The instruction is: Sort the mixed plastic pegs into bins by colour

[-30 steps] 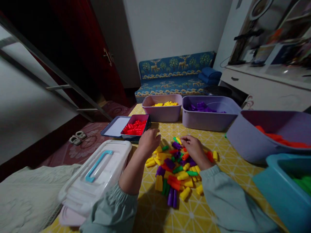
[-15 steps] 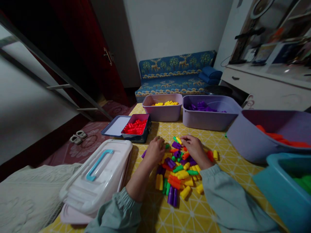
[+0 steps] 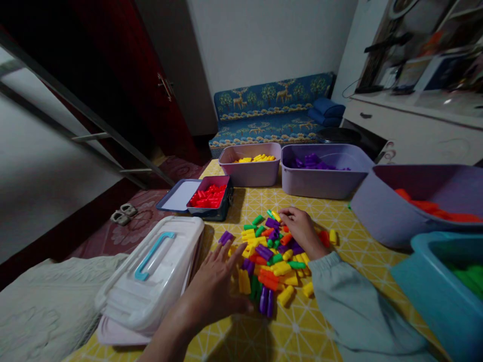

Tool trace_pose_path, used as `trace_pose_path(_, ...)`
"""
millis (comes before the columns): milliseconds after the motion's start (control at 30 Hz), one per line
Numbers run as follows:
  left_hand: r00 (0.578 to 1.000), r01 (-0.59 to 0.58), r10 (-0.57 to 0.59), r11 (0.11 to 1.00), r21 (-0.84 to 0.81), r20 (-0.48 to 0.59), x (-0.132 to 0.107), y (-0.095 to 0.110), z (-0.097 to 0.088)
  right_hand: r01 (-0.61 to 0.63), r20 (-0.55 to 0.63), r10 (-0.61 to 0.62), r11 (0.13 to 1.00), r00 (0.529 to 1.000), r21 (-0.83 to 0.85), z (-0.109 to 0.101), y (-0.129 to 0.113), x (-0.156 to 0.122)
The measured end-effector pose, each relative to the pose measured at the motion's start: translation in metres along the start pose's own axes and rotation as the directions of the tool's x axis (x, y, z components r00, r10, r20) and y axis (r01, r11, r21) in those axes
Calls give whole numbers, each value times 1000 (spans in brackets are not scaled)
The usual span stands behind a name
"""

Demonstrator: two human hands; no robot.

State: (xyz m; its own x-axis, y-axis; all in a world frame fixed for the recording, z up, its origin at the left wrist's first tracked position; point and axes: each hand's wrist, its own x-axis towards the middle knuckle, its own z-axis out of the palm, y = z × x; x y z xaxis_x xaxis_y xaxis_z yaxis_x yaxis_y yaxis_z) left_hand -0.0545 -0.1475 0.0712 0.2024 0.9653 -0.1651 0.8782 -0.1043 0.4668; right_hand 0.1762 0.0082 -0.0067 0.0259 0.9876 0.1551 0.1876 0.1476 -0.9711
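A: What's nearest?
B: The left hand (image 3: 217, 284), fingers spread wide and empty, at the near left side of the pile of small coloured plastic pegs (image 3: 269, 256) in the middle of the yellow-clothed table (image 3: 302, 332).
A: And farther?
B: The right hand (image 3: 302, 232) rests curled on the pile's far side; I can't tell its grip.

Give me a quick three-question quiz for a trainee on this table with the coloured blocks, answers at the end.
1. Multiple choice: which colour of blocks fills the dark tin? A green, B red, C purple.
2. True or false: the left hand lies open, fingers spread, at the near edge of the pile of mixed blocks.
3. Fill the gap: the lilac tub next to the yellow-block tub holds ___ blocks.
Key: 1 B; 2 true; 3 purple.
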Motion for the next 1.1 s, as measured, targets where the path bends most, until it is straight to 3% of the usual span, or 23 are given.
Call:
trace_pose_path(100, 999, 10, -12, 997, 79, 31, -7, -9, 24, -4, -11, 4, 1000, 1000, -4, 1, -1, -1)
trace_pose_path(267, 999, -21, 23, 997, 80, -34, 15, -2, 46, -43, 12, 43, 999, 999, 3, -2, -6, -3)
trace_pose_path(367, 997, -44, 47, 997, 60, -62, 35, 5, 46, -90, 46, 87, 993, 995, 73, -7, -10, -2)
trace_pose_path(567, 958, -165, 164, 986, 14, -234, 79, 13, 41, -114, 51, 108, 986, 993, 121, -9, -12, 1)
trace_pose_path(833, 898, -430, 427, 903, 1, -106, 135, 22, 20, -106, 66, 99, 988, 993, 115, -10, -7, 4)
trace_pose_path(1000, 877, -436, 408, 897, -66, -253, 142, 10, 26, -39, 103, 39, 999, 994, -4, -16, -7, 5)
trace_pose_path(1100, 897, -373, 322, 919, -126, -302, 141, 7, 30, 4, 121, 12, 991, 993, -134, -20, -16, 5)
